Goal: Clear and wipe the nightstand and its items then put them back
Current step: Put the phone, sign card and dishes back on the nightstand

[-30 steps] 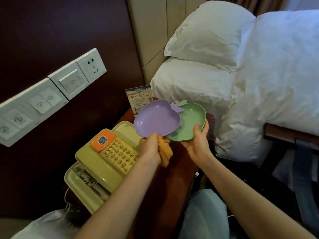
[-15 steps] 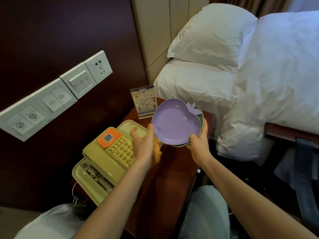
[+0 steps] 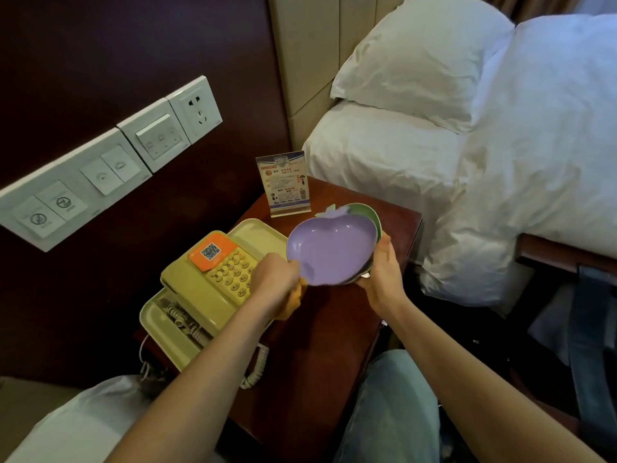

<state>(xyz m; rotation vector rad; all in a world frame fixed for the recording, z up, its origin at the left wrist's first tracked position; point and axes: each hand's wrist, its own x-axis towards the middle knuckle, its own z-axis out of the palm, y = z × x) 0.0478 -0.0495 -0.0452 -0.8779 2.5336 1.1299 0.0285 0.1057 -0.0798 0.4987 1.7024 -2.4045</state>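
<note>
— Where are the dishes?

— Stacked, and held up over the dark wooden surface (image 3: 317,345) of the nightstand, towards its bed side. The purple apple-shaped dish (image 3: 329,253) sits on top, tilted towards the camera. Only the far rim of the green dish (image 3: 370,212) shows beneath it.

— What are the hands doing?

— The right hand (image 3: 384,274) grips the stack at its right edge, thumb curled over the purple rim and fingers underneath. The left hand (image 3: 278,282) is closed round a bunched orange cloth (image 3: 293,304), with its fingertips at the near-left rim of the purple dish. Whether they pinch that rim, I cannot tell.

— And on the nightstand itself?

— A yellow telephone (image 3: 207,282) with an orange QR sticker sits on a pale yellow tray (image 3: 258,230) along the wall side, its coiled cord hanging off the front. A printed card in a clear stand (image 3: 285,182) is upright at the back, just behind the dishes. A bed with a white pillow (image 3: 417,55) is to the right.
</note>
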